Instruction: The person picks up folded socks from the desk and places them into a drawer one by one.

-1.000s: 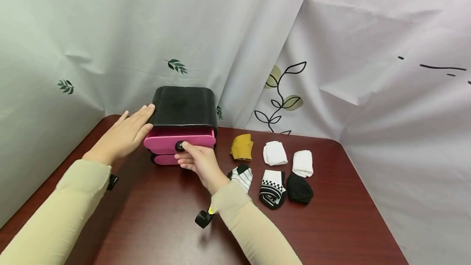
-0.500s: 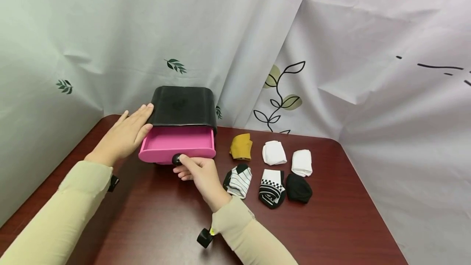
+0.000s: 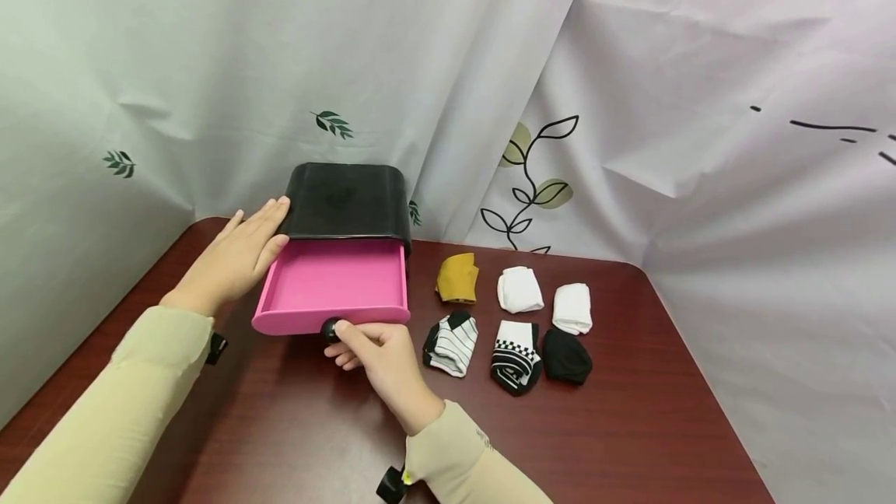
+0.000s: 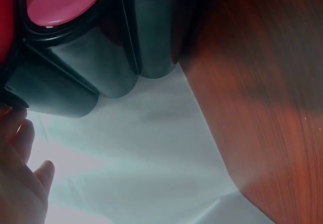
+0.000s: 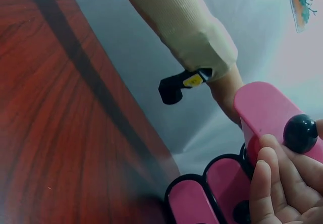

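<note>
The top drawer (image 3: 339, 274) has slid further out of the black cabinet (image 3: 348, 199): a second ago only a narrow strip of its inside showed, and now a broad stretch of its pink floor lies in view, the front standing well forward of the cabinet. Its round black knob (image 3: 328, 330) has come toward the person along with it, and the right hand (image 3: 385, 352) has followed, thumb and fingers clamped on the knob in a pinch. The left hand (image 3: 236, 253) has stayed put, its fingers straight and mostly together against the cabinet's left side, probably bracing it against the pull. The left wrist view catches only part of that hand at its edge, so how firmly it presses I cannot tell. For the work in hand, the change seems to make the drawer's inside easy to reach from above, while the two lower drawers (image 5: 228, 182) look closed. On the desk (image 3: 630, 426), to the right of the cabinet, the folded socks show no shift: the mustard sock (image 3: 457, 278) and two white socks (image 3: 519, 290) behind, the striped sock (image 3: 451, 344), checked sock (image 3: 516, 356) and black sock (image 3: 567, 356) nearer the person
</note>
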Demonstrator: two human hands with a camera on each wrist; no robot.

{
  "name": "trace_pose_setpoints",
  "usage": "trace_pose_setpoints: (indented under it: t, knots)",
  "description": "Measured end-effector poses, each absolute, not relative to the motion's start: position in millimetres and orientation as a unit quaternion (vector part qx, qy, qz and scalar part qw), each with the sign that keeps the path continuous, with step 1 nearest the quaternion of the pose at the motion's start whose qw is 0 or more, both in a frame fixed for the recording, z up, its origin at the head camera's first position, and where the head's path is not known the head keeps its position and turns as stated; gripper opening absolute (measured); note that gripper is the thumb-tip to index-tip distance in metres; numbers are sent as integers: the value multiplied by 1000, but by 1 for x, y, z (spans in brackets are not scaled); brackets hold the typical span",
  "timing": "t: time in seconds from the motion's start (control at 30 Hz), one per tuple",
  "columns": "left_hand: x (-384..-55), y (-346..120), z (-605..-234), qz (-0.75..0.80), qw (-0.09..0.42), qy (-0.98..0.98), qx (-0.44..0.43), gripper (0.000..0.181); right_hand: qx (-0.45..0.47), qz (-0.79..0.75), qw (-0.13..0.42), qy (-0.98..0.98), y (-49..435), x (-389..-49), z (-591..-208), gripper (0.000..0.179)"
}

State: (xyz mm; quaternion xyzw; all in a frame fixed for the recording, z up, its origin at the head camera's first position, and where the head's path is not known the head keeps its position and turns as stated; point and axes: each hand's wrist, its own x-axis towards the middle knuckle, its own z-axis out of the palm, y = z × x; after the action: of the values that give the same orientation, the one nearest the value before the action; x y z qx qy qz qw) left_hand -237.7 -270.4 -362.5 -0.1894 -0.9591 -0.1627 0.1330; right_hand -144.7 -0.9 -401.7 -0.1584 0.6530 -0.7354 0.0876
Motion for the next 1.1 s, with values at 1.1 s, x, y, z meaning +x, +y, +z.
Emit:
trace_pose_setpoints:
  t: [1.1]
  knots:
    - [-239,-267,-369,-186,149,-953,-186,64,-187,-653,63,731,31,-123,-409,31]
